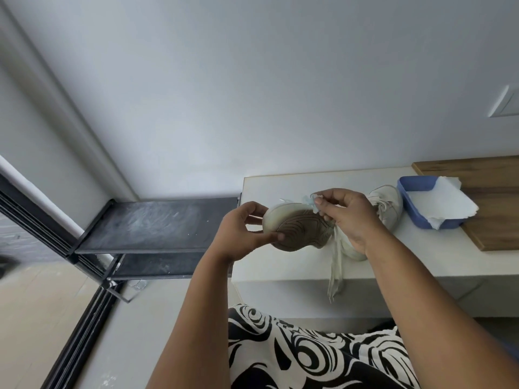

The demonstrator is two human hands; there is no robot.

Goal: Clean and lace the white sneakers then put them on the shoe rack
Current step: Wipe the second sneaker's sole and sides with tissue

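My left hand (pixel 241 234) grips the toe end of a white sneaker (pixel 297 228) held on its side, its brown grooved sole facing me. My right hand (pixel 345 217) pinches a small pale blue wipe (pixel 310 202) against the sneaker's upper edge. Loose white laces (pixel 335 265) hang from the shoe over the table's front edge. A second white sneaker (pixel 389 203) lies on the white table (pixel 421 259) behind my right hand, partly hidden. The black metal shoe rack (pixel 151 226) stands to the left of the table, its two visible shelves bare and dusty.
A blue tray (pixel 415 189) holding white paper towels (pixel 449 209) sits at the table's right, partly on a wooden board (pixel 494 228). A grey wall rises behind. A black sliding-door frame (pixel 78 332) runs along the floor at left. My patterned clothing fills the bottom.
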